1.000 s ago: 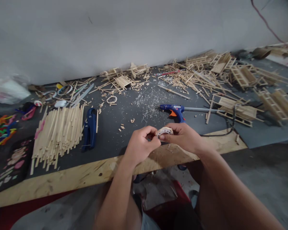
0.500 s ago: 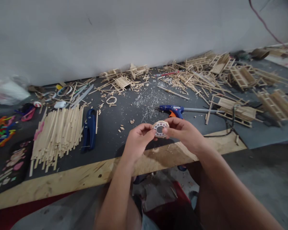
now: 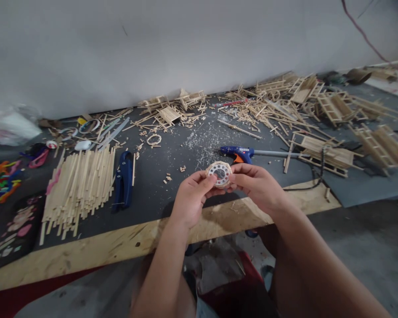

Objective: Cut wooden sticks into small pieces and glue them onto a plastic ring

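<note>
Both hands hold a small round wheel-like ring (image 3: 219, 173) made of short wooden bits, its flat face turned toward me. My left hand (image 3: 191, 199) pinches its left rim with thumb and fingers. My right hand (image 3: 257, 187) grips its right rim, fingers curled. The ring hovers over the near edge of the dark work mat (image 3: 159, 181), just in front of a blue and orange glue gun (image 3: 239, 153) lying on the mat.
A stack of thin wooden sticks (image 3: 81, 183) lies at left beside blue cutters (image 3: 125, 177). Small stick ladders and frames (image 3: 331, 108) and loose offcuts crowd the back right. Coloured craft bits (image 3: 1, 179) sit at far left. A plywood edge (image 3: 119, 243) borders the mat.
The ring has been turned from edge-on to face-on and lifted slightly. Both hands rose and shifted a little with it.
</note>
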{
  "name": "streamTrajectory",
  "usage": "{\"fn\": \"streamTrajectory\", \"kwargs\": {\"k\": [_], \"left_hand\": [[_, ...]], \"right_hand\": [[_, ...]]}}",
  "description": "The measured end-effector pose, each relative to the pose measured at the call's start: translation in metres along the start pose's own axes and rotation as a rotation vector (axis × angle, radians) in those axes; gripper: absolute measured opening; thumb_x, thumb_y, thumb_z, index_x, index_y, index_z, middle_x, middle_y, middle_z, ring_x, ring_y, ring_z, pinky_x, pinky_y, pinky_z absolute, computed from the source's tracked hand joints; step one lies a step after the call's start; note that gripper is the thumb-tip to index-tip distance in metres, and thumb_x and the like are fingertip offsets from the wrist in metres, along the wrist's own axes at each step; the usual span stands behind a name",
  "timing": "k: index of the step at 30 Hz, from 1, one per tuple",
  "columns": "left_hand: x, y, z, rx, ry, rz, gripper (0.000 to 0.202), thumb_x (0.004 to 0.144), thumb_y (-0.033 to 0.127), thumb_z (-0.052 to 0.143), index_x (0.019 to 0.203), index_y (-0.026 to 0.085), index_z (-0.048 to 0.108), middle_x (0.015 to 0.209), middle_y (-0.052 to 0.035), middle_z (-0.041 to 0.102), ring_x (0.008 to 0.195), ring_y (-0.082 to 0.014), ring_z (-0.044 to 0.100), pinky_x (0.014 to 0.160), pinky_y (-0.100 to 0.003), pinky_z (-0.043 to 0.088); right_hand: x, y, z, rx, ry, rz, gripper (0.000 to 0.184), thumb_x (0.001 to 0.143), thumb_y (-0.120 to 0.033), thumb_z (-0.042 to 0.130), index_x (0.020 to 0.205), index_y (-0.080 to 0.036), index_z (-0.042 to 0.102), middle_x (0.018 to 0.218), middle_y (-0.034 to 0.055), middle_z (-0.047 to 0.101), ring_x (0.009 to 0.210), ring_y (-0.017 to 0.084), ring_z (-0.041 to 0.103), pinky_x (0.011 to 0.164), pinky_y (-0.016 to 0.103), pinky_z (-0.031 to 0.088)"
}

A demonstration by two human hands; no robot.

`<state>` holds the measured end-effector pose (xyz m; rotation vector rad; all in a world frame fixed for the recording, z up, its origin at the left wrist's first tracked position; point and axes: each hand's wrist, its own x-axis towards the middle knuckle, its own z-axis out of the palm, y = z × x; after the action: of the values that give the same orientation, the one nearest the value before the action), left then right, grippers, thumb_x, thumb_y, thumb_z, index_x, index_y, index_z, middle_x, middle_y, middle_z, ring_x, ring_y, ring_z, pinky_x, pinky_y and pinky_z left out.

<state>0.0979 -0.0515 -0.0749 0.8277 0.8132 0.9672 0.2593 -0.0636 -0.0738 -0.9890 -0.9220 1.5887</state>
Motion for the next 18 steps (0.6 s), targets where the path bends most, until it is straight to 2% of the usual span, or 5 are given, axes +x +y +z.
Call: {"fn": "streamTrajectory", "kwargs": {"k": [7, 11, 15, 18], "left_hand": [[0.0011, 0.0011, 0.0024, -0.02, 0.025, -0.004, 0.016, 0.073, 0.027, 0.067, 0.074, 0.012, 0.064, 0.07, -0.0042, 0.068, 0.062, -0.0126, 0.064, 0.065, -0.026, 0.053], [0.0005, 0.0032, 0.0001, 0.039, 0.039, 0.002, 0.015, 0.071, 0.026, 0.069, 0.071, 0.012, 0.065, 0.069, -0.0032, 0.068, 0.059, -0.0118, 0.063, 0.062, -0.025, 0.052], [-0.0008, 0.0044, -0.0039, 0.135, 0.052, 0.012, 0.014, 0.07, 0.026, 0.07, 0.074, 0.013, 0.067, 0.07, -0.0024, 0.068, 0.059, -0.0116, 0.062, 0.061, -0.025, 0.052], [-0.0019, 0.0049, -0.0061, 0.187, 0.055, 0.019, 0.014, 0.069, 0.027, 0.07, 0.075, 0.014, 0.068, 0.071, -0.0025, 0.068, 0.06, -0.0112, 0.062, 0.062, -0.024, 0.052]], "right_hand": [[-0.0012, -0.0009, 0.0022, 0.047, -0.018, 0.03, 0.012, 0.07, -0.023, 0.07, 0.078, -0.016, 0.064, 0.068, -0.0003, 0.064, 0.059, 0.009, 0.058, 0.065, 0.025, 0.047], [-0.0024, -0.0027, 0.0015, 0.034, -0.029, 0.047, 0.015, 0.071, -0.026, 0.069, 0.081, -0.016, 0.063, 0.073, 0.0008, 0.065, 0.061, 0.01, 0.059, 0.066, 0.026, 0.048], [-0.0023, -0.0034, -0.0024, -0.062, 0.0, 0.015, 0.015, 0.072, -0.029, 0.067, 0.079, -0.016, 0.063, 0.07, -0.0003, 0.062, 0.059, 0.01, 0.057, 0.065, 0.026, 0.046], [-0.0019, -0.0029, -0.0048, -0.198, -0.006, -0.026, 0.01, 0.073, -0.026, 0.064, 0.075, -0.016, 0.063, 0.066, -0.0017, 0.06, 0.058, 0.01, 0.055, 0.064, 0.025, 0.044]]}}
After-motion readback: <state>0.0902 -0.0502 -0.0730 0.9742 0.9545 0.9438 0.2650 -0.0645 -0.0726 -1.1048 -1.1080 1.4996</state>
